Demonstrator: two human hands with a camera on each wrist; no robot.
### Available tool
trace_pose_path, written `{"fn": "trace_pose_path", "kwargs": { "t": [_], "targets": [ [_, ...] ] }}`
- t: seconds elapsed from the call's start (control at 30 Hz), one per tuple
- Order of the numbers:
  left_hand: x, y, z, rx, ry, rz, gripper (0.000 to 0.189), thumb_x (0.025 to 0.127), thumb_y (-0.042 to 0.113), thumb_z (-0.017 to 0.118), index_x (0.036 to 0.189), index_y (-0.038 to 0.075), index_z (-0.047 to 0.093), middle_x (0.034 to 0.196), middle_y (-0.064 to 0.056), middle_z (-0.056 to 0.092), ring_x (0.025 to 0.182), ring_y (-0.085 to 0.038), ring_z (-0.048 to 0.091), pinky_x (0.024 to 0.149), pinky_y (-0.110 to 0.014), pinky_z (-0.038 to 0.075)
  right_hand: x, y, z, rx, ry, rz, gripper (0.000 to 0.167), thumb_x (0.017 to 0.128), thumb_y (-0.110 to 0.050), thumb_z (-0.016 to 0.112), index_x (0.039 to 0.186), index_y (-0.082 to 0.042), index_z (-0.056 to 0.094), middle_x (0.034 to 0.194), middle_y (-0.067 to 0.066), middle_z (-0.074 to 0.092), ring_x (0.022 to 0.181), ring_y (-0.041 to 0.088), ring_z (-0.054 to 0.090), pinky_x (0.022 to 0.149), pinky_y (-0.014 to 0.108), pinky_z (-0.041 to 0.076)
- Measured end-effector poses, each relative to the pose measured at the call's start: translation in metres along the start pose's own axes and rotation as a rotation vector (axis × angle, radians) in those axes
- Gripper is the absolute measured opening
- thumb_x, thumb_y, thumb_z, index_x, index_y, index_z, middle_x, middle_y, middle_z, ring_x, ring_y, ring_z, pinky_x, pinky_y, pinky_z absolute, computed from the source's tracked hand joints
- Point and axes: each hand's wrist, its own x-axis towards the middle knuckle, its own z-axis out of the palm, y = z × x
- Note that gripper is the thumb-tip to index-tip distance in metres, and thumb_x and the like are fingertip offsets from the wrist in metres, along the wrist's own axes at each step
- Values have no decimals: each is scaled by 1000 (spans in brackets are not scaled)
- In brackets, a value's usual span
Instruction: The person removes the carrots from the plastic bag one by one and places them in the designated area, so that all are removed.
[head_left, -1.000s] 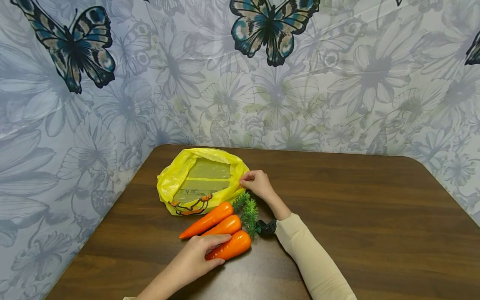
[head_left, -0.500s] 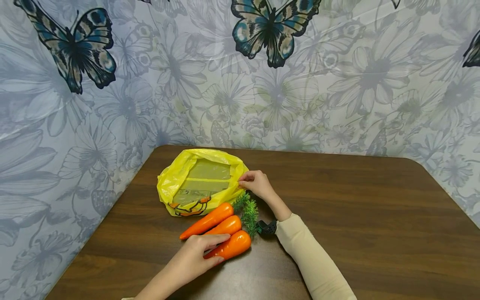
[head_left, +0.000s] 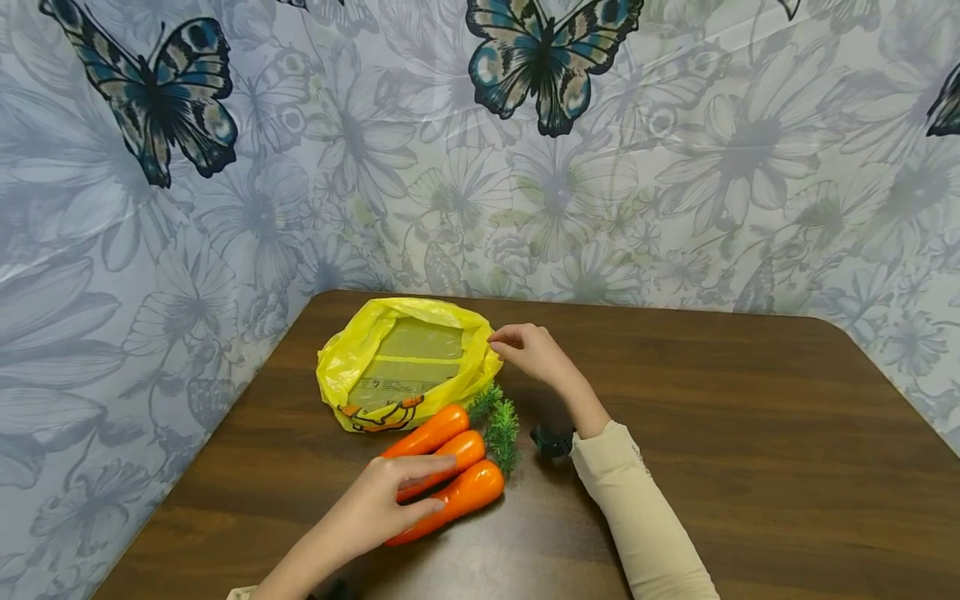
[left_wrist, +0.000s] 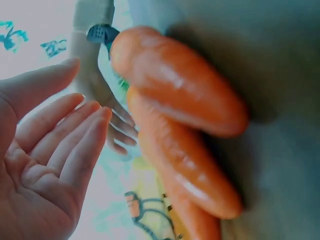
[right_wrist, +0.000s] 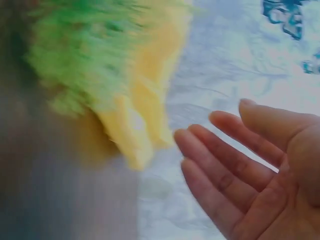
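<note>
Three shiny orange carrots lie side by side on the table; the nearest carrot (head_left: 480,487) is partly behind my left hand (head_left: 378,504). That hand hovers over their tips, its thumb and fingers spread apart; the left wrist view has a gap between the fingers and the carrots (left_wrist: 180,85). Green feathery tops (head_left: 501,429) show at the carrots' right ends. Behind them a yellow plastic bag (head_left: 341,358) stands with its mouth wide and facing up. Just off the bag's right rim is my right hand (head_left: 538,357), loosely extended, holding nothing in the right wrist view.
Everything rests on a dark brown wooden table (head_left: 712,417) with rounded far corners. A patterned cloth (head_left: 465,200) with flowers and butterflies hangs right behind it. A black wrist device (head_left: 552,442) sits on the right forearm beside the carrot tops.
My left hand has let go of the nearest carrot and drawn back slightly left. The right hand has released the bag's rim and moved a little right and up.
</note>
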Motion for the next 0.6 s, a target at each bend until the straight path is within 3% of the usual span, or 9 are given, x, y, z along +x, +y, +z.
{"fn": "trace_pose_path", "kwargs": {
  "t": [0.27, 0.33, 0.6],
  "targets": [
    [6, 1, -24, -320, -7, 10, 43, 87, 13, 68, 126, -2, 57, 126, -18, 55, 115, -26, 53, 89, -38, 45, -20, -19, -42, -124, 31, -56, 25, 95, -19, 58, 113, -5, 67, 109, 8, 65, 96, 20, 61, 83, 38, 49],
    [6, 0, -32, -352, -6, 7, 44, 88, 12, 67, 128, -2, 56, 128, -19, 53, 115, -28, 52, 90, -39, 44, -27, -19, -52, -146, 28, -63, 25, 94, -19, 59, 113, -5, 66, 108, 7, 65, 97, 19, 61, 82, 38, 49],
    [3, -14, -63, -318, 38, -1, 46, 89, 6, 65, 133, 9, 53, 142, -9, 42, 121, -28, 47, 93, -37, 42, -73, -2, -98, -252, -22, -56, 27, 95, -19, 58, 117, -4, 64, 108, 7, 65, 96, 22, 61, 81, 42, 49]
  ]
}}
